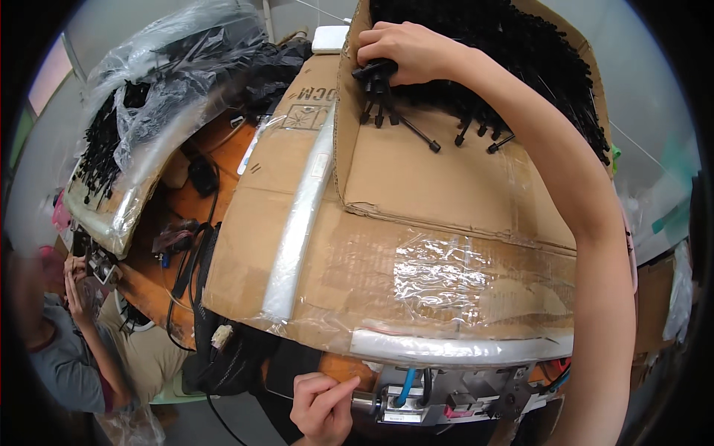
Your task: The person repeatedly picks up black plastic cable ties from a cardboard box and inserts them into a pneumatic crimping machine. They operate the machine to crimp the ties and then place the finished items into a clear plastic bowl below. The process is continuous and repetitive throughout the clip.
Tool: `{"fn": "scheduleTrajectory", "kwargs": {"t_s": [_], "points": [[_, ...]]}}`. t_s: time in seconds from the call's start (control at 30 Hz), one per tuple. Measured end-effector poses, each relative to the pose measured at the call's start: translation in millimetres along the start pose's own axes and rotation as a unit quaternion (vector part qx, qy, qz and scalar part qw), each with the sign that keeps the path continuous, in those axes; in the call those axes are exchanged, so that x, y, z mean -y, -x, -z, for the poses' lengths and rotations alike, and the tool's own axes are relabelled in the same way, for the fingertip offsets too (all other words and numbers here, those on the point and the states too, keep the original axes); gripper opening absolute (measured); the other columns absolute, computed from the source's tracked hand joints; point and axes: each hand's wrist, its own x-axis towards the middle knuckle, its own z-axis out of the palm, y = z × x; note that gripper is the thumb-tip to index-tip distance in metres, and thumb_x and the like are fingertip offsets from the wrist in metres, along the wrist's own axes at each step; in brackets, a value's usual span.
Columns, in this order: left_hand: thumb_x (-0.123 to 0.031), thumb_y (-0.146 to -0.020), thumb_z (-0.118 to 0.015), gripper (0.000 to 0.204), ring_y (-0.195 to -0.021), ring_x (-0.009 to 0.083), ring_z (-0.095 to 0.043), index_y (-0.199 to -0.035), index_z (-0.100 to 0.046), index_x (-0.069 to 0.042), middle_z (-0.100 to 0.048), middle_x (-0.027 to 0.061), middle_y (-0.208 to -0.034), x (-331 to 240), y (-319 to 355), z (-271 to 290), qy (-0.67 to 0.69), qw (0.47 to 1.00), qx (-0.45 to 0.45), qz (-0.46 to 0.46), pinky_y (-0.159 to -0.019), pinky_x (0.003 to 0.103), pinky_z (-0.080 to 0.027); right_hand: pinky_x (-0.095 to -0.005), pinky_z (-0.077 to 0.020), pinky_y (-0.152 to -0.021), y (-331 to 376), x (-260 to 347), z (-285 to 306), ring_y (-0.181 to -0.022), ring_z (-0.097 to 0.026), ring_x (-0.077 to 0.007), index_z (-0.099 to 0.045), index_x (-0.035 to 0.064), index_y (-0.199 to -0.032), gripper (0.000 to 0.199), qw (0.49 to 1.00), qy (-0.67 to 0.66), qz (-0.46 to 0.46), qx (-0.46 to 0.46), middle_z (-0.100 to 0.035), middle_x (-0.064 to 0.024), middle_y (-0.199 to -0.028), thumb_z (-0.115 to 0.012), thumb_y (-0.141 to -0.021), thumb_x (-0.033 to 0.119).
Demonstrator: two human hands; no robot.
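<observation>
One hand, the right hand [407, 53], has its grip closed on black stemmed parts [378, 95] by the carton's [439, 182] left wall, bunched up top, seemingly so stems dangle untangled, while the left hand [323, 407] pinches beside the metal fixture [401, 407], on what I can't tell.

The cardboard [245, 245] bears dark printed letters [317, 94] with a boxed sign [306, 117] below them. The label [320, 165] on the silver tape [292, 249] and the metal device's [476, 394] label [402, 418] are too small to read.
</observation>
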Motion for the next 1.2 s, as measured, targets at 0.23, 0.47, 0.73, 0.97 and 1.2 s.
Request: {"fn": "scheduleTrajectory", "kwargs": {"t_s": [0.23, 0.47, 0.73, 0.97, 1.2], "points": [[0.013, -0.071, -0.067, 0.028, -0.072, 0.0209, -0.053, -0.092, -0.071, -0.004, -0.053, 0.0058, -0.079, -4, -4, 4, -0.014, 1.0, -0.003, -0.011, -0.064, 0.03, -0.042, -0.038, -0.0517, -0.072, 24, -2, 22, -0.085, -0.059, -0.033, -0.063, 0.0006, -0.095, 0.034, 0.964, -0.004, 0.008, -0.265, -0.059, -0.0124, -0.091, -0.068, -0.063, -0.011], [0.008, -0.078, -0.064, 0.024, -0.083, 0.0238, -0.053, -0.1, -0.068, -0.003, -0.053, 0.0101, -0.089, -11, -56, 9, -0.016, 0.995, -0.011, -0.095, -0.074, 0.032, -0.045, -0.0341, -0.0552, -0.062, 56, 14, 43, -0.086, -0.062, -0.0285, -0.062, 0.0012, -0.092, 0.027, 0.94, 0.034, 0.005, -0.34, -0.062, -0.0111, -0.091, -0.068, -0.068, -0.009], [-0.007, -0.091, -0.06, 0.048, -0.128, 0.0395, -0.042, -0.137, -0.049, -0.004, -0.043, 0.0241, -0.136, 7, -166, -35, -0.133, 0.978, 0.128, -0.102, -0.108, 0.043, -0.034, -0.026, -0.0444, -0.049, 113, 69, 60, -0.086, -0.059, -0.0186, -0.058, 0.0108, -0.085, 0.019, 0.917, 0.156, 0.145, -0.337, -0.051, -0.0049, -0.088, -0.066, -0.067, 0.01], [-0.017, -0.095, -0.058, 0.057, -0.141, 0.0449, -0.026, -0.146, -0.037, -0.002, -0.025, 0.0321, -0.151, 21, -162, -67, -0.214, 0.951, 0.174, -0.136, -0.115, 0.046, -0.025, -0.0254, -0.041, -0.048, 179, 109, 65, -0.092, -0.058, -0.0186, -0.054, 0.0122, -0.08, 0.016, 0.955, 0.118, 0.11, -0.25, -0.052, -0.0053, -0.092, -0.064, -0.067, 0.01], [-0.014, -0.093, -0.059, 0.053, -0.139, 0.0487, -0.027, -0.141, -0.041, 0.002, -0.028, 0.0356, -0.147, 20, -158, -64, -0.181, 0.959, 0.167, -0.141, -0.115, 0.048, -0.026, -0.0346, -0.0539, -0.062, 219, 150, 76, -0.103, -0.057, -0.0252, -0.056, 0.0117, -0.093, 0.046, 0.993, -0.043, -0.017, -0.108, -0.056, -0.0053, -0.11, -0.076, -0.053, 0.001]]}}
